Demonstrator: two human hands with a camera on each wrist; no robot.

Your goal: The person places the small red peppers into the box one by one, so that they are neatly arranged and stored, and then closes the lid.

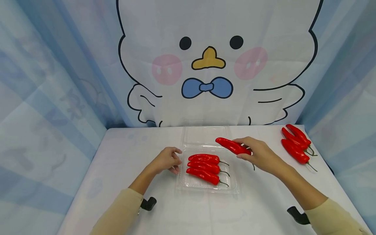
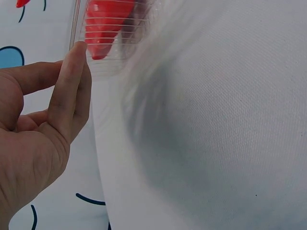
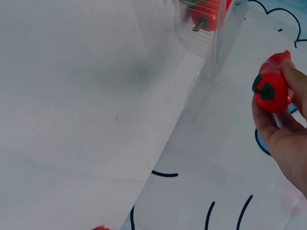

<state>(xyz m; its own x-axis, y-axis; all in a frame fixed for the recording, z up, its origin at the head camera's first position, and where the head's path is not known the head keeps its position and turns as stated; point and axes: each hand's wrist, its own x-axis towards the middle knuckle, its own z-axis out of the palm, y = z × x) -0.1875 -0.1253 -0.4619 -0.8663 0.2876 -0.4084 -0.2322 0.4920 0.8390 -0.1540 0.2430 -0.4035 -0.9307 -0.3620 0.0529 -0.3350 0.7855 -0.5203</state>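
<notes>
Above the right rear of a clear plastic container [image 1: 183, 182], my right hand [image 1: 258, 155] pinches a red chili pepper [image 1: 230, 145] between thumb and fingers. Its green stem end [image 3: 266, 89] faces the right wrist camera. Three red peppers [image 1: 203, 168] lie side by side in the container, stems pointing right. My left hand [image 1: 168, 160] is at the container's left side, its fingers loosely bent and fingertips right at the wall. In the left wrist view, those fingers [image 2: 72, 91] hold nothing, and a pepper [image 2: 108, 24] shows through the ridged plastic.
Three more red peppers [image 1: 295, 143] lie at the table's back right corner. The container's clear lid [image 1: 205, 135] is folded back toward the rear edge. A curtain with a cartoon face [image 1: 208, 107] hangs directly behind the white table [image 1: 132, 143].
</notes>
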